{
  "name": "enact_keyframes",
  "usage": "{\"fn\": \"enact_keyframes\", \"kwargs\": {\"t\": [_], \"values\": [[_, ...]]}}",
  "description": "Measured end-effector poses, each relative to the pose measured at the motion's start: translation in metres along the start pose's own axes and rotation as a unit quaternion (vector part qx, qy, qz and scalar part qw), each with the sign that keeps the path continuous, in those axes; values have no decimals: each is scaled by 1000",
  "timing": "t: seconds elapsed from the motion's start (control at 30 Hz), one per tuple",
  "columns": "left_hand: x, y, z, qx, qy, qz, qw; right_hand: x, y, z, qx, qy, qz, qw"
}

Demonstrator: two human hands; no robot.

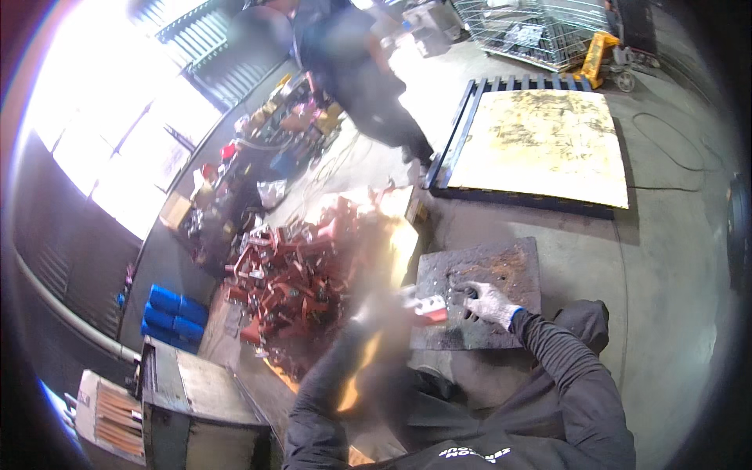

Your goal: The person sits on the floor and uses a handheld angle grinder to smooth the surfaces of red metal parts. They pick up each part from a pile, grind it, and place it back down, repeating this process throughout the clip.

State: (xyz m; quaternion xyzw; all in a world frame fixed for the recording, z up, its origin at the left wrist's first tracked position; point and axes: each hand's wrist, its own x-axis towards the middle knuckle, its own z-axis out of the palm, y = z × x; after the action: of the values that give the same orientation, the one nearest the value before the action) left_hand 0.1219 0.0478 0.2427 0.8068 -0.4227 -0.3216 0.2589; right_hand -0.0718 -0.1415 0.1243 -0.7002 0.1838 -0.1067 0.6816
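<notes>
A smeared patch in the picture covers most of my left hand (377,312). From that hand juts a red metal part (429,316) with a pale, silvery top face, held at the left side of a dark, worn metal plate (501,270). My right hand (489,304), in a light grey glove, is over the middle of the plate, just right of the part. Its fingers are curled together, with something small and dark at their tips that I cannot make out. Left of my left arm lies a big heap of similar red metal parts (294,290).
A co-worker (345,70) stands at the far side. Beyond the plate is a dark pallet with a stained board (540,145), near a yellow pallet jack (599,59) and a wire cage (533,31). Blue rolls (174,317) and a metal cabinet (200,407) are on the left.
</notes>
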Motion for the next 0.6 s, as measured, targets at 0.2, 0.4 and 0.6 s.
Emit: {"fn": "enact_keyframes", "kwargs": {"t": [0.2,0.4,0.6], "values": [[59,-76,78,18,-70,61,996,-20,-24,3,81,-40,69,994],[71,-76,98,-89,-63,42,993,-35,-32,8,-168,50,-53,983],[52,-40,142,-304,-19,-79,949,-34,-22,-10,39,63,194,978]]}}
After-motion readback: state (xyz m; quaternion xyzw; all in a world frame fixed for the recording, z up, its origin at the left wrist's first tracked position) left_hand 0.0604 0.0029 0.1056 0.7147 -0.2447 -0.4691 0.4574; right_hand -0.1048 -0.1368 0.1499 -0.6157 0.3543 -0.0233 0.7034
